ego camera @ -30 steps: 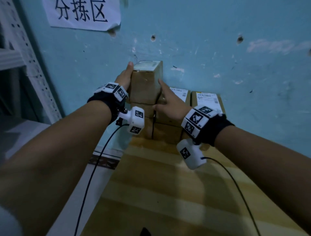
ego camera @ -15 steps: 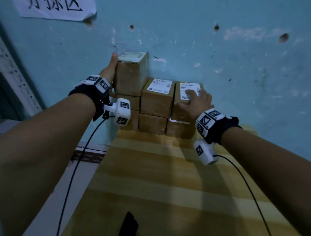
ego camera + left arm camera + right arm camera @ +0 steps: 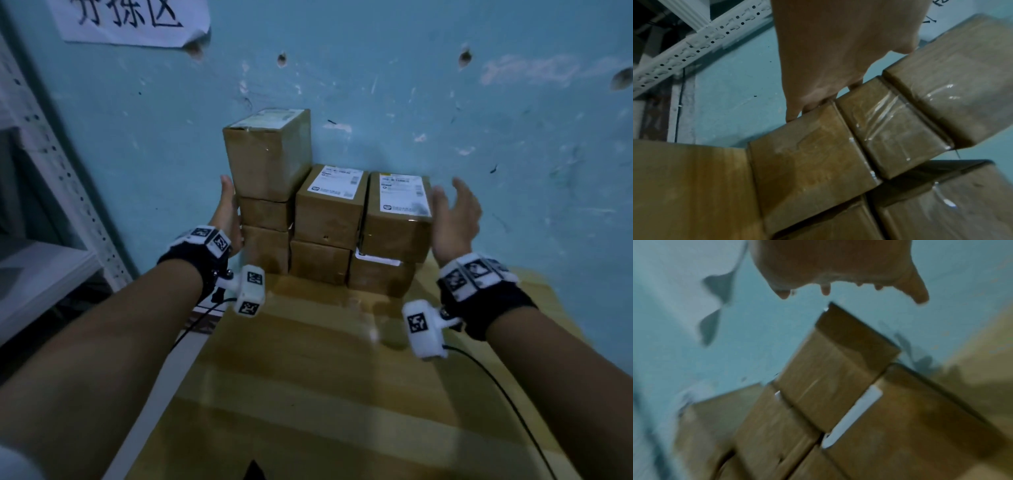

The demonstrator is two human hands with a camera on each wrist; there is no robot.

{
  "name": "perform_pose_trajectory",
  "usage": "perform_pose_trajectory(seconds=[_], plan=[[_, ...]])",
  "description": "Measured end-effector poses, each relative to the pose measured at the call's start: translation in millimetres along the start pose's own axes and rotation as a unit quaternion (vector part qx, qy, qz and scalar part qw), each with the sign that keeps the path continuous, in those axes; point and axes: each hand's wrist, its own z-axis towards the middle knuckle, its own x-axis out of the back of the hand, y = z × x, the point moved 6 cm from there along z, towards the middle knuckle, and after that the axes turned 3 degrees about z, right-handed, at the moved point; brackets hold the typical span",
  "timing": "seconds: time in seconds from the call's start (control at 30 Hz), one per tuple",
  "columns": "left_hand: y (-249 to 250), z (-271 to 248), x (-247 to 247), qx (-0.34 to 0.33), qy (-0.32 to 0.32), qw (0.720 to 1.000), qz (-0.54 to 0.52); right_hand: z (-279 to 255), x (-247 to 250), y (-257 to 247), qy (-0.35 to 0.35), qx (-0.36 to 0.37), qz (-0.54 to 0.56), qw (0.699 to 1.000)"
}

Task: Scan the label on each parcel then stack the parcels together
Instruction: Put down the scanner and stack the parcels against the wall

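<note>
The blue wall (image 3: 428, 113) backs the scene, with a white paper sign (image 3: 133, 20) at its upper left and a white perforated shelf frame (image 3: 51, 150) to the left. The wooden worktop (image 3: 308, 377) carries the parcels (image 3: 329, 219), brown cartons pushed against the wall in 3 columns: the left column stands 3 high, the middle and right columns 2 high each. White labels face up on the top cartons. The left hand (image 3: 227, 219) lies flat against the left side of the left column, fingers straight, touching the lower 2 cartons; its grip is released. The right hand (image 3: 455, 214) hovers just beside the upper right carton (image 3: 397, 219), fingers spread, grip released, holding nothing.
</note>
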Motion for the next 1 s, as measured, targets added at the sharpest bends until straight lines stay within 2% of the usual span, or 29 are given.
perform_pose_trajectory(seconds=[0.03, 0.1, 0.17, 0.23, 0.33, 0.5, 0.63, 0.87, 1.0], plan=[[-4, 0, -1, 0.007, -0.002, 1.0, 0.006, 1, -1, 20, -0.029, -0.079, 0.064, 0.994], [-8, 1, -4, 0.022, -0.01, 1.0, 0.011, -8, -15, 60, -0.127, -0.238, 0.162, 0.949], [-12, 4, -5, 0.029, -0.022, 0.999, 0.007, -19, -27, 74, -0.203, -0.291, 0.215, 0.91], [-15, 7, -1, 0.037, -0.027, 0.999, -0.006, -21, -33, 75, -0.233, -0.286, 0.245, 0.897], [-17, 12, 5, 0.05, -0.028, 0.998, -0.022, -15, -36, 75, -0.219, -0.29, 0.322, 0.874], [-2, 20, 9, 0.033, -0.043, 0.997, -0.061, -7, -32, 66, -0.244, -0.269, 0.29, 0.886], [-4, 22, 9, 0.067, -0.063, 0.996, -0.011, -10, -35, 63, -0.268, -0.268, 0.297, 0.876], [-2, 28, -4, 0.066, -0.125, 0.99, -0.007, -18, -45, 49, -0.296, -0.27, 0.409, 0.82], [-3, 29, -6, 0.07, -0.127, 0.989, 0.011, -17, -46, 48, -0.303, -0.258, 0.396, 0.828]])
